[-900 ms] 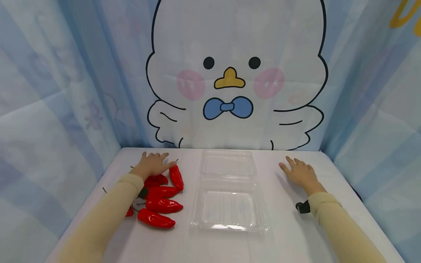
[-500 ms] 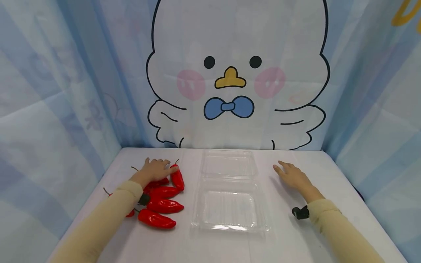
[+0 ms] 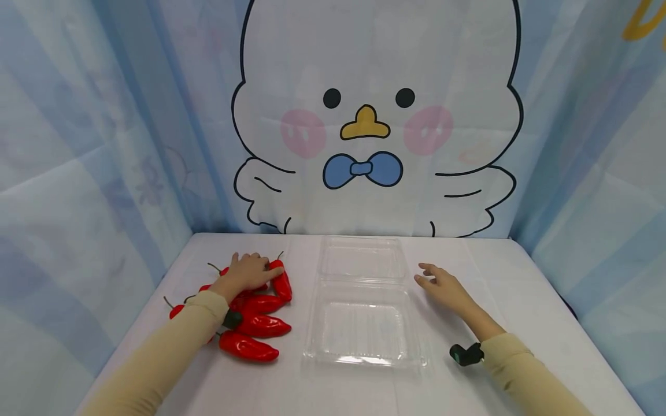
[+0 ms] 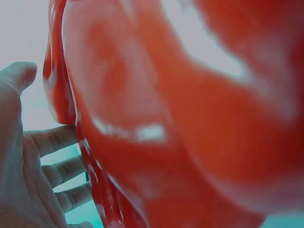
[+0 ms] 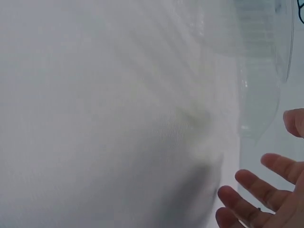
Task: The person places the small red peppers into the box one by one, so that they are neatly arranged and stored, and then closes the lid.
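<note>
Several glossy red chili peppers (image 3: pixel 250 347) lie in a cluster on the left of the white table. My left hand (image 3: pixel 247 273) is over the back of the cluster, its thumb at the upper end of the rightmost chili pepper (image 3: pixel 281 284). In the left wrist view, the thumb (image 4: pixel 21 73) is apart from a pepper (image 4: pixel 58 90), and the fingertips pass behind the red surfaces. My right hand (image 3: pixel 441 286) hovers to the right of a clear plastic clamshell container (image 3: pixel 363 329). Its fingers (image 5: pixel 259 190) are spread and hold nothing.
The container lies unfolded, with its lid (image 3: pixel 361 260) toward the back of the table (image 3: pixel 354 393). A dark camera (image 3: pixel 466 354) is on the right wrist, another (image 3: pixel 232 319) on the left. Patterned curtains (image 3: pixel 93 190) enclose the back and sides.
My right hand has moved left, toward the container. The left hand has shifted slightly right and lowered over the peppers, its thumb coming onto the rightmost one. The container has stayed in place.
</note>
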A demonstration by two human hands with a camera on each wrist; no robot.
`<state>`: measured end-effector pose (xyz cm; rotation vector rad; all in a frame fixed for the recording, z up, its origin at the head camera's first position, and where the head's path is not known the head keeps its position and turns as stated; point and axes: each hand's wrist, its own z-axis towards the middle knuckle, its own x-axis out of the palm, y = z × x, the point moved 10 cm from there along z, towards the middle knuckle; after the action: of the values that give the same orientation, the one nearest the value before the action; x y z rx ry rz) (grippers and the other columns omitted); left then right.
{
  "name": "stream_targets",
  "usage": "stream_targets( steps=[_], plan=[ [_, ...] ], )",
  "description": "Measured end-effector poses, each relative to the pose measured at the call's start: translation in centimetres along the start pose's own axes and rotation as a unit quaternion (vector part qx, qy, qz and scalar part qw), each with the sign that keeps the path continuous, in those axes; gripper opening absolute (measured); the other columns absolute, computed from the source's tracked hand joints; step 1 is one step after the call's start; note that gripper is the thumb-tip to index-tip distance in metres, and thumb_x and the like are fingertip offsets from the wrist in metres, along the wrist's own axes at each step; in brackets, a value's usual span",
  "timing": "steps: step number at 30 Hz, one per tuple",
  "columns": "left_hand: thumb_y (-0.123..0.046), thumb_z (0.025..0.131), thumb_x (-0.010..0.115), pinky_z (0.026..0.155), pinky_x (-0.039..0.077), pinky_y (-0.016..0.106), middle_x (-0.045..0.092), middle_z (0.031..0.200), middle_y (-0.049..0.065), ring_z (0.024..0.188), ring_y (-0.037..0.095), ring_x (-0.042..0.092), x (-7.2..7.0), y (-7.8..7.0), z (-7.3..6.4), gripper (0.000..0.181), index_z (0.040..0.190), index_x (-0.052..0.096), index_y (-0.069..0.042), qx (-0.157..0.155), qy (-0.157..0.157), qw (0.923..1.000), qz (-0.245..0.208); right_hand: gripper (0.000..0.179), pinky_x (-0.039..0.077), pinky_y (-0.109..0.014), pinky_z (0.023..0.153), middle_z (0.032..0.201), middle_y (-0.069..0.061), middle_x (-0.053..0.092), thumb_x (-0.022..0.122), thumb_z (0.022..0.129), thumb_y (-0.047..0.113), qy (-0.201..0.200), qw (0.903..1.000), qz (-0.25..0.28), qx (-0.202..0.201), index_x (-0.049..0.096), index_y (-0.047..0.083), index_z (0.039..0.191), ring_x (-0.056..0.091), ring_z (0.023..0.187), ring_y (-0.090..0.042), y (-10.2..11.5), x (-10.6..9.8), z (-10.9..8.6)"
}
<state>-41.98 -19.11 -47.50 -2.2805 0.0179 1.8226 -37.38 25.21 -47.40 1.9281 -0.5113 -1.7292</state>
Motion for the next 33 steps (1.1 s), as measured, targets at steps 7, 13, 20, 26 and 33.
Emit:
stream_targets(
  steps=[7, 13, 20, 26, 33],
  plan=[
    [-0.056, 0.098, 0.056, 0.119, 0.018, 0.074, 0.060, 0.134, 0.026, 0.127, 0.047, 0.051, -0.1, -0.3, -0.2, 0.070, 0.139, 0.059, 0.000, -0.011, -0.014, 0.9998, -0.004, 0.047, 0.057, -0.044, 0.090, 0.123, -0.021, 0.069, 0.054, 0.106, 0.036, 0.005, 0.9950, 0.086, 0.051, 0.063, -0.003, 0.132, 0.068, 0.105, -0.032, 0.3, 1.0, -0.7],
    [-0.053, 0.096, 0.059, 0.118, 0.021, 0.074, 0.062, 0.127, 0.025, 0.124, 0.045, 0.054, -0.2, -0.6, -0.4, 0.068, 0.137, 0.060, 0.002, -0.021, -0.029, 0.9993, -0.013, 0.051, 0.060, -0.029, 0.073, 0.120, -0.018, 0.069, 0.061, 0.102, 0.036, 0.059, 0.9668, 0.219, 0.117, 0.059, -0.004, 0.134, 0.065, 0.090, -0.019, -0.3, 2.7, -1.2],
    [-0.050, 0.096, 0.062, 0.117, 0.027, 0.071, 0.063, 0.124, 0.023, 0.118, 0.043, 0.056, -0.1, -0.7, 0.0, 0.066, 0.135, 0.058, 0.003, -0.027, -0.035, 0.9980, -0.046, 0.057, 0.058, -0.028, 0.076, 0.127, -0.016, 0.065, 0.065, 0.101, 0.038, 0.094, 0.9378, 0.308, 0.130, 0.056, -0.004, 0.138, 0.062, 0.093, -0.018, -0.2, 3.5, -1.6],
    [-0.048, 0.095, 0.065, 0.109, 0.042, 0.062, 0.064, 0.121, 0.020, 0.112, 0.038, 0.059, -0.1, -0.6, 0.2, 0.064, 0.135, 0.058, 0.002, -0.027, -0.042, 0.9964, -0.068, 0.052, 0.059, -0.026, 0.073, 0.121, -0.011, 0.068, 0.069, 0.100, 0.033, 0.099, 0.9194, 0.354, 0.139, 0.057, -0.002, 0.136, 0.065, 0.089, -0.015, -0.2, 3.8, -1.5],
    [-0.043, 0.092, 0.073, 0.086, 0.059, 0.045, 0.066, 0.123, 0.018, 0.104, 0.031, 0.062, 0.2, -1.1, 0.1, 0.062, 0.135, 0.055, -0.004, -0.028, -0.040, 0.9836, -0.174, 0.048, 0.058, -0.024, 0.071, 0.118, -0.007, 0.068, 0.069, 0.100, 0.031, 0.097, 0.9089, 0.374, 0.156, 0.057, 0.000, 0.135, 0.065, 0.087, -0.014, -0.5, 4.1, -1.3]
  ],
)
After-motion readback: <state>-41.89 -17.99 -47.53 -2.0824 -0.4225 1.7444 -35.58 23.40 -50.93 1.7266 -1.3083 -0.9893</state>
